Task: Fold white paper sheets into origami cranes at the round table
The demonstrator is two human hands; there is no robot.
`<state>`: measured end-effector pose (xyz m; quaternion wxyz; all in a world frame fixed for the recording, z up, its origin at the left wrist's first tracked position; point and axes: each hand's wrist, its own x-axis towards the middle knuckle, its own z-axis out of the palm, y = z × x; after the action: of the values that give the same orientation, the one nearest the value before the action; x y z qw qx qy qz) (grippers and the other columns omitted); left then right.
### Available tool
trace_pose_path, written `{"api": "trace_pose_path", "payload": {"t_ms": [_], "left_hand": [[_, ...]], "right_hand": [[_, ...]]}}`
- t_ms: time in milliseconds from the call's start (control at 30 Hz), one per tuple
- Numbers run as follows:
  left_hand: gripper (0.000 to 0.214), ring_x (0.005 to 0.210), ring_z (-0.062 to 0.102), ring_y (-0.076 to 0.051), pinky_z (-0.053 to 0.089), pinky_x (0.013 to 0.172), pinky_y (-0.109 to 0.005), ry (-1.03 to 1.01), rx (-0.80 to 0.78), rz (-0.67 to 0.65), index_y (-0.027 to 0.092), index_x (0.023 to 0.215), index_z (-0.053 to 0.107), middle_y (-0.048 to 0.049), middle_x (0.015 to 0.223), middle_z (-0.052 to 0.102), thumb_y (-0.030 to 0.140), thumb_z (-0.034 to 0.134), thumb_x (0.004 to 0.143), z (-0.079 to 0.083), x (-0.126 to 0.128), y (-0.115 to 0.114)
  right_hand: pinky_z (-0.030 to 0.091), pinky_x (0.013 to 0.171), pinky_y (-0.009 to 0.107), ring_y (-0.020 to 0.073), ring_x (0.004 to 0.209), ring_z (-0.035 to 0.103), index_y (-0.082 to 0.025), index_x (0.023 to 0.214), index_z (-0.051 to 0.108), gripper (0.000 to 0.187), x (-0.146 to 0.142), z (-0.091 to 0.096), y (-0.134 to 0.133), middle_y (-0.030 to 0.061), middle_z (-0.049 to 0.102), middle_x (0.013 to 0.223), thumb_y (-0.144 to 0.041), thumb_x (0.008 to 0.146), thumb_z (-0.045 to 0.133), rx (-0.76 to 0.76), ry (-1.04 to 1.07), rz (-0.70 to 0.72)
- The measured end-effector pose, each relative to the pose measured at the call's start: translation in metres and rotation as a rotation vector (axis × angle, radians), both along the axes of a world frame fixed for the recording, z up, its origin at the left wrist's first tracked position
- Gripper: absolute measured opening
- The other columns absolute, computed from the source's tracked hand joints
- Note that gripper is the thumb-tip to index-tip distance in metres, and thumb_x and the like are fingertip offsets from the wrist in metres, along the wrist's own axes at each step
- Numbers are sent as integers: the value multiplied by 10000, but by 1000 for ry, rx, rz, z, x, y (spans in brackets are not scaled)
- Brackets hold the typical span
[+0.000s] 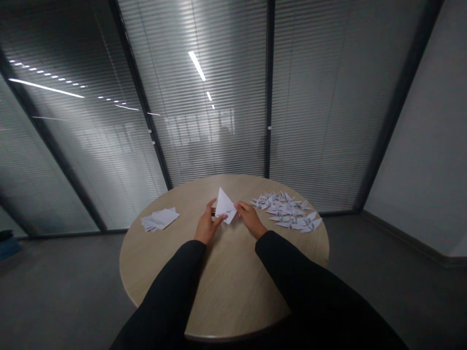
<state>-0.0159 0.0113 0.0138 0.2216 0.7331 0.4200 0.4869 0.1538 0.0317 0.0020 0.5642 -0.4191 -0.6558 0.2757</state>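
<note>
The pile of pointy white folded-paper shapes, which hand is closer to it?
Right. The right hand is just left of the pointy white folded-paper shapes; the left hand is farther left, on the other side of the folded white paper.

My remote feed, which I log with the table as dial. Tabletop (pixel 229 301): pale tan, wood-grained. Twelve o'clock: folded sheet (pixel 224 201), white, dark print low down; beyond, blinds (pixel 226 155), grey, finely striped, with near-black frames (pixel 269 97). Ten: loose sheets (pixel 161 219), white, grey print. Two: folded pieces (pixel 288 211), white, grey-marked; farther out, wall (pixel 419 116), plain grey. Four and eight: sleeves (pixel 335 311), black. Far nine: blue item (pixel 9 249). Floor (pixel 73 287): dark grey.
</note>
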Motion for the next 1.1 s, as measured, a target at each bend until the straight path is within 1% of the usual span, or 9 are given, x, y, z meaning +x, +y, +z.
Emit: {"api": "trace_pose_path", "payload": {"t_ms": [100,267,433,567,700,900,967,1100], "left_hand": [[618,803,594,-170,492,540,-225,-22,24,-15,218,1275,381,-62,950,597,315,632,719,1,0,0],[513,697,590,-134,506,503,-212,-122,-19,-8,223,1216,469,-40,876,591,266,615,726,3,-1,-1],[422,645,594,-128,510,497,-218,-147,-14,-23,170,1124,552,-45,826,602,335,600,739,2,-3,1],[383,576,603,-125,493,494,-215,-136,-15,20,149,1073,582,-43,772,637,406,503,801,3,-4,0],[392,488,597,-114,476,500,-213,-81,1,104,143,1094,557,-40,738,658,412,402,855,5,-5,-1],[384,494,607,-120,465,472,-216,-64,-9,160,163,1111,503,-53,792,653,413,329,878,5,-5,0],[371,503,602,-122,472,478,-225,-102,-19,163,166,1143,463,-41,765,641,389,342,872,3,-5,2],[423,557,587,-120,492,523,-235,-257,-60,124,165,1185,389,8,675,598,347,462,811,-1,-7,10]], "right_hand": [[383,525,237,117,501,463,-196,588,423,339,-1,-1,0,-43,439,514,-461,800,416,7,0,-4],[398,523,230,116,520,458,-193,589,430,345,-2,-2,0,-43,439,514,-467,799,423,-3,17,34],[421,529,245,117,510,453,-197,578,420,349,-2,-2,0,-43,418,513,-476,788,438,-26,72,74],[418,524,241,116,507,471,-195,582,425,360,-3,-1,-1,-41,436,510,-487,792,444,-35,62,92],[432,518,242,114,503,461,-195,584,429,383,-4,2,-5,-40,423,518,-519,787,449,-27,75,145],[423,520,242,112,508,479,-188,600,441,379,-4,7,-12,-35,436,547,-512,796,448,-21,28,193],[417,513,239,110,506,483,-185,605,450,385,-4,7,-12,-34,437,554,-521,793,451,-20,14,200],[400,490,222,103,500,480,-179,625,481,393,-4,8,-15,-34,448,555,-541,778,472,-7,-44,219]]}}
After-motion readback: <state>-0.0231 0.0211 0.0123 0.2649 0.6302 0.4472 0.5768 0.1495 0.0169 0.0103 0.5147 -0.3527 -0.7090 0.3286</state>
